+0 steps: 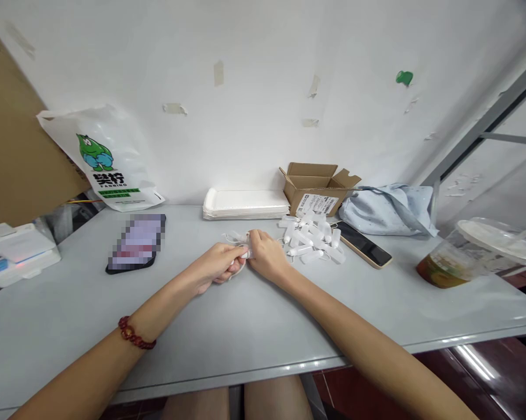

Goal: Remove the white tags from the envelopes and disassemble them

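My left hand (223, 262) is closed, thumb and fingers pinching a small white plastic piece (246, 255) with a thin white cord. Pressed close against it, my right hand (265, 254) is curled over with its fingers closed on the same small piece. Part of the piece is hidden by my fingers, and a loop of cord hangs below them. Just right of my right hand lies a loose pile of small translucent white plastic pieces (311, 238), some with thin cords.
Behind my hands are stacked white trays (245, 201) and an open cardboard box (318, 189). A phone (365, 244), blue fabric bag (388, 210) and drink cup (451, 262) stand rightward. Leftward are another phone (136, 242), a white bag (109, 157) and a white device (22, 254).
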A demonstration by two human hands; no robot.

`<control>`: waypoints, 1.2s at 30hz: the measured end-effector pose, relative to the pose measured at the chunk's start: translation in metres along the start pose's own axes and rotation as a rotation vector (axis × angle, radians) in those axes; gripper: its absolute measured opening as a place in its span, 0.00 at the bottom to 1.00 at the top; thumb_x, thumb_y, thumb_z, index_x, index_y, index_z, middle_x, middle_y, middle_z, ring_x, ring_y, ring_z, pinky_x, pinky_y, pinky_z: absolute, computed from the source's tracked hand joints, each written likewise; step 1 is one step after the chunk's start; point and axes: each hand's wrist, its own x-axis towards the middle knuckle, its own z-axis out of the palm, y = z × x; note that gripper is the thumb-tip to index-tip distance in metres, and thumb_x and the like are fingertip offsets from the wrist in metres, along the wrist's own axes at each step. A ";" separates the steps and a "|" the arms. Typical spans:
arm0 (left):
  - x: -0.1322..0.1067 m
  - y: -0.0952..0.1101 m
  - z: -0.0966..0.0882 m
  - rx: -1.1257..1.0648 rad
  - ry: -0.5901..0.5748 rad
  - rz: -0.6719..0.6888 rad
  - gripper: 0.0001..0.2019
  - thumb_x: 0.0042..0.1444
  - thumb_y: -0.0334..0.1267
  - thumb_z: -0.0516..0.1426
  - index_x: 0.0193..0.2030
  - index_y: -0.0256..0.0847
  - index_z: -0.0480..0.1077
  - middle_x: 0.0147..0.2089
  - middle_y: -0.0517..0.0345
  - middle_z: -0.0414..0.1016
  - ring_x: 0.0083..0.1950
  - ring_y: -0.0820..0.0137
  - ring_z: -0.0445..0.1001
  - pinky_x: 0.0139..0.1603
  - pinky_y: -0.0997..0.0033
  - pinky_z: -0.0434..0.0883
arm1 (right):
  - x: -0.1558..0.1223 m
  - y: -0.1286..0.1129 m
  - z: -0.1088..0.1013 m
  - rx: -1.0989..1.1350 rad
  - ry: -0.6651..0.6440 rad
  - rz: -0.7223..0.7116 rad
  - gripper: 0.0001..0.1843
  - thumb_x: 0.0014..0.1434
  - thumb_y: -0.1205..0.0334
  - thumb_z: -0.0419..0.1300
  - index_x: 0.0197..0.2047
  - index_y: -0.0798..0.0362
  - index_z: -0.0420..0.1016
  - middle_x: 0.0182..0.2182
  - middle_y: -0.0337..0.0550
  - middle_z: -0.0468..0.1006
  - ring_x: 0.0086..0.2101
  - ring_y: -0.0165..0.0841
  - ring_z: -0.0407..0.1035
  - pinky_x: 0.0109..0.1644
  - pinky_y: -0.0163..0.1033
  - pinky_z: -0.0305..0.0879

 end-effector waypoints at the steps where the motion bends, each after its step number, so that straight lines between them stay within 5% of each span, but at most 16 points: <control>1: 0.001 0.001 0.000 -0.026 -0.005 -0.029 0.15 0.56 0.47 0.51 0.25 0.39 0.59 0.18 0.69 0.51 0.15 0.84 0.41 0.15 0.79 0.38 | 0.000 0.000 0.001 0.002 0.006 -0.003 0.15 0.54 0.67 0.53 0.46 0.55 0.61 0.42 0.51 0.73 0.42 0.41 0.67 0.36 0.39 0.62; 9: 0.000 0.008 -0.003 -0.208 -0.008 -0.196 0.13 0.54 0.39 0.52 0.22 0.38 0.57 0.16 0.70 0.48 0.14 0.86 0.37 0.14 0.82 0.37 | 0.001 -0.003 0.001 0.007 -0.013 -0.036 0.16 0.54 0.69 0.51 0.47 0.57 0.61 0.43 0.52 0.72 0.43 0.41 0.65 0.39 0.40 0.63; 17: 0.001 -0.001 -0.009 0.007 0.061 -0.039 0.20 0.52 0.53 0.56 0.26 0.35 0.66 0.17 0.68 0.53 0.15 0.85 0.43 0.15 0.79 0.39 | 0.000 0.000 -0.002 -0.009 -0.018 -0.046 0.19 0.55 0.70 0.50 0.51 0.59 0.60 0.48 0.55 0.70 0.46 0.42 0.64 0.43 0.43 0.65; 23: 0.001 -0.001 -0.003 0.025 0.028 0.062 0.17 0.49 0.49 0.59 0.22 0.36 0.63 0.17 0.66 0.56 0.15 0.85 0.46 0.16 0.79 0.41 | 0.001 0.003 0.000 0.024 -0.009 -0.035 0.19 0.55 0.70 0.51 0.51 0.59 0.60 0.48 0.56 0.70 0.46 0.41 0.65 0.43 0.43 0.64; 30: 0.003 0.003 -0.010 -0.272 -0.075 -0.122 0.17 0.53 0.46 0.55 0.20 0.36 0.61 0.15 0.68 0.51 0.12 0.86 0.41 0.13 0.82 0.39 | 0.002 0.005 -0.002 0.062 0.003 -0.013 0.17 0.56 0.70 0.49 0.50 0.60 0.61 0.46 0.56 0.71 0.45 0.41 0.65 0.42 0.42 0.63; 36: -0.007 0.019 -0.021 -0.582 -0.083 0.036 0.07 0.50 0.38 0.52 0.27 0.35 0.65 0.21 0.64 0.58 0.14 0.84 0.45 0.11 0.82 0.44 | 0.002 0.009 0.004 0.172 0.027 -0.043 0.21 0.54 0.68 0.52 0.52 0.58 0.59 0.45 0.55 0.72 0.44 0.41 0.67 0.41 0.42 0.63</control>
